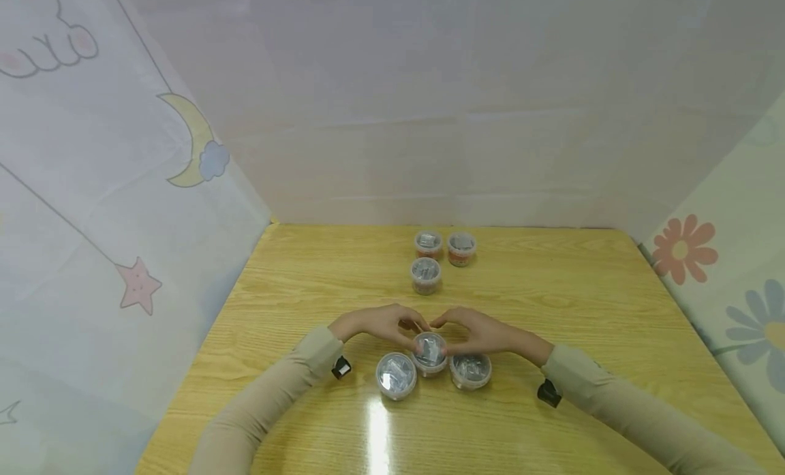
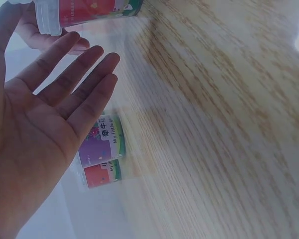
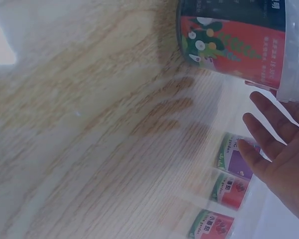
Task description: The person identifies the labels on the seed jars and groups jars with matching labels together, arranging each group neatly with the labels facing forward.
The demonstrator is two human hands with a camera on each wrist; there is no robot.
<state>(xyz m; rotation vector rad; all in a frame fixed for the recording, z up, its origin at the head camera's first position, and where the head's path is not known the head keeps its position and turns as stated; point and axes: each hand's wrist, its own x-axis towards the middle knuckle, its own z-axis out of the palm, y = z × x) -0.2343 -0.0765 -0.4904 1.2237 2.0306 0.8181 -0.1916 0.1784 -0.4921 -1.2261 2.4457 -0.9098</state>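
The round, pale plastic tub with a grey top (image 1: 431,353) is upright between the left hand (image 1: 389,322), which pinches its left side, and the right hand (image 1: 481,330), which pinches its right side; neither hand is nearer.

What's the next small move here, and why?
Probably have the left hand and right hand close their grip on the middle front clear-lidded tub: both thumbs sit at its rim, but the wrist views show other fingers extended, and the left front tub and right front tub flank it closely.
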